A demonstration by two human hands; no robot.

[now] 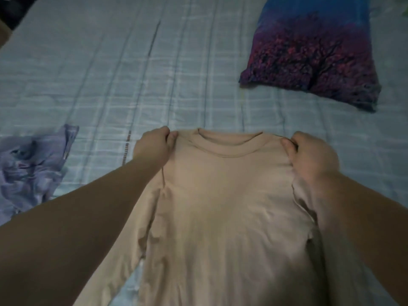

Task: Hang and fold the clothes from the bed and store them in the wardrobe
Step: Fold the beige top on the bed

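Nearest, two bare forearms reach forward from the lower corners, and between them a beige long-sleeved shirt (223,206) is spread front-up, its round neckline pointing away from the person. Its lower part runs out of view at the bottom edge, and the sleeves hang down along both sides, partly under the arms. The left hand (154,145) is closed on the shirt's left shoulder, thumb and fingers pinching the fabric at the seam; the right hand (309,155) is likewise closed on the right shoulder, thumb on top of the cloth (this hand is somewhat blurred). Both hands sit level with the collar, one on each side of it.

Under the shirt lies the bed (136,69), covered in a pale blue quilt with a light checked pattern. To the left, near the left forearm, a crumpled lilac garment (33,164) rests on the quilt, apart from the shirt. Farther off, at the upper right, a pillow (313,56) printed in blue fading to purple and red lies well apart from the shirt.
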